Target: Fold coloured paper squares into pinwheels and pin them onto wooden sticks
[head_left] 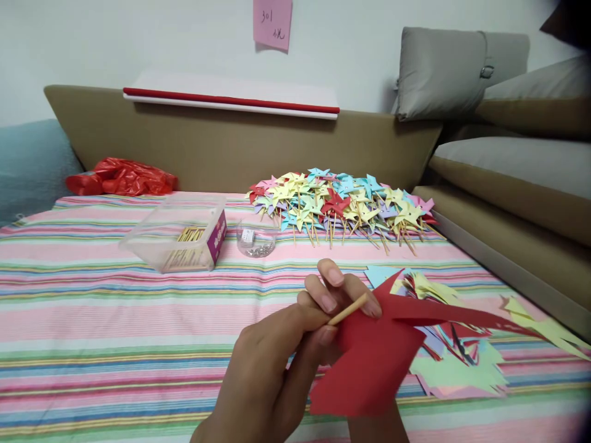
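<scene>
Red paper pinwheel point(369, 360), light and floppy, easily creased, hovering over the bed's near edge; best taken by the stiff wooden stick point(347, 309). Left hand point(277, 363) pinching that stick between fingertips. Right hand point(376, 427) hiding beneath the paper, grip impossible to judge.

This is a room in a home, used for paper craft. A brown sofa point(240, 144) with grey cushions point(438, 74) stands at the far side, a striped cloth point(115, 320) covers the near surface, and many paper pinwheels point(341, 206) lie there.
</scene>
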Demonstrator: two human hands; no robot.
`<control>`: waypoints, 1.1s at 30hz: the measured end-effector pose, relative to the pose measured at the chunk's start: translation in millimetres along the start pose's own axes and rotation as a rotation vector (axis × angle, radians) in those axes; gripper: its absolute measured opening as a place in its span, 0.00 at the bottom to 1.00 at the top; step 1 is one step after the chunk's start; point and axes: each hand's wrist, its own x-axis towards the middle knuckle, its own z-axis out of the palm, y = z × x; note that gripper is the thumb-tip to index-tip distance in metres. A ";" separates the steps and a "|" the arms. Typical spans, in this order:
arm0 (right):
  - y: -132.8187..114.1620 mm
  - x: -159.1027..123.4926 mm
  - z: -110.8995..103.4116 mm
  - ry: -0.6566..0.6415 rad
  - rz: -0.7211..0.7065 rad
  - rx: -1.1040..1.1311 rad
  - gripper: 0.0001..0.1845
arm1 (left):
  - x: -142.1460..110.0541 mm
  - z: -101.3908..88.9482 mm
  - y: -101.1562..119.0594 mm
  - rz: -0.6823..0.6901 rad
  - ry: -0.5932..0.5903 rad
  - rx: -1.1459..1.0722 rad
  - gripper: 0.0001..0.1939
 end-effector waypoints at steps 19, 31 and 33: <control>0.2 -1.2 2.8 0.030 0.078 -0.009 0.10 | 3.4 -5.1 1.9 -0.001 0.006 -0.021 0.07; 14.9 0.5 -4.3 0.098 0.142 -0.068 0.07 | 0.7 -4.8 -14.3 -0.013 0.072 0.165 0.08; 18.0 1.9 -5.0 0.113 0.167 -0.074 0.06 | 0.3 -3.9 -19.9 -0.027 0.089 0.193 0.08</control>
